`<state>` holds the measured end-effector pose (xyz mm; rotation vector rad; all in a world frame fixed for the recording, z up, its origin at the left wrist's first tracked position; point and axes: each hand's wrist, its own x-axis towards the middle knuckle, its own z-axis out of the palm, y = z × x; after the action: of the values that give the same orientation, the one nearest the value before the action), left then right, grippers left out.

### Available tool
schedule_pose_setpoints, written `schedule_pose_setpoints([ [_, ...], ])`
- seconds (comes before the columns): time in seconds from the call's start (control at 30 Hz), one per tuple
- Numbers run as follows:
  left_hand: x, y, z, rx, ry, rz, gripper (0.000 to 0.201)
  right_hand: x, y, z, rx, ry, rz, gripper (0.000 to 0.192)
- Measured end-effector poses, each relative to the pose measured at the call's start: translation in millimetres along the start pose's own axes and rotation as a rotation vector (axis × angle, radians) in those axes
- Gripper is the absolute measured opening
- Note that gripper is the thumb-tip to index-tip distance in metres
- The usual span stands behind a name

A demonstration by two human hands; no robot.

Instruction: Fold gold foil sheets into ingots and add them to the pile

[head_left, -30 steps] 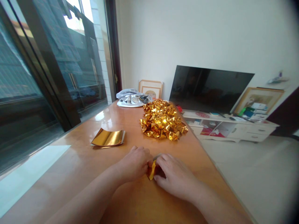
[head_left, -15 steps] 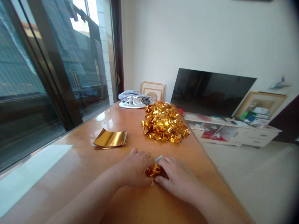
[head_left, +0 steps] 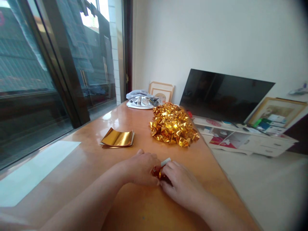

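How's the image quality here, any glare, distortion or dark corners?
Head view: daylight from the window glares off the glossy table and the gold foil pile; wide-angle lens bends the window frame; right corners vignette dark; left hand and right hand slightly soft.

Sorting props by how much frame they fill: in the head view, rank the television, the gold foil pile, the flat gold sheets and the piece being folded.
Largest to smallest:
1. television
2. gold foil pile
3. flat gold sheets
4. folded piece, mostly hidden between both hands
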<state>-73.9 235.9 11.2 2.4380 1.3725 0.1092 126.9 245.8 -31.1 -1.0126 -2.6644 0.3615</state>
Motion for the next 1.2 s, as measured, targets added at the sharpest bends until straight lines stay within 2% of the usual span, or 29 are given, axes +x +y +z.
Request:
schedule_pose_setpoints([
  [0.33, 5, -27, 5.5, -0.042, 0.015, -0.06, 0.02, 0, 0, 2, -0.002, 0.006, 0.043, 0.008],
  [0.53, 7, -28, 9.3, -0.033, 0.027, -0.075, 0.017, 3, 1, 1, 0.056, -0.01, 0.063, 0.014],
  [0.87, 14, -31, 20.1, -0.064, 0.022, -0.161, 0.012, 4, 1, 1, 0.083, -0.018, 0.033, 0.011],
  [1.07, 15, -32, 19.1, -0.078, -0.017, -0.152, 0.013, 5, 4, 3, 0.116, -0.009, 0.037, 0.014],
  [1.2, 13, -29, 15.2, -0.119, -0.034, -0.14, 0.015, 6, 7, 7, 0.141, 0.013, 0.098, 0.011],
])
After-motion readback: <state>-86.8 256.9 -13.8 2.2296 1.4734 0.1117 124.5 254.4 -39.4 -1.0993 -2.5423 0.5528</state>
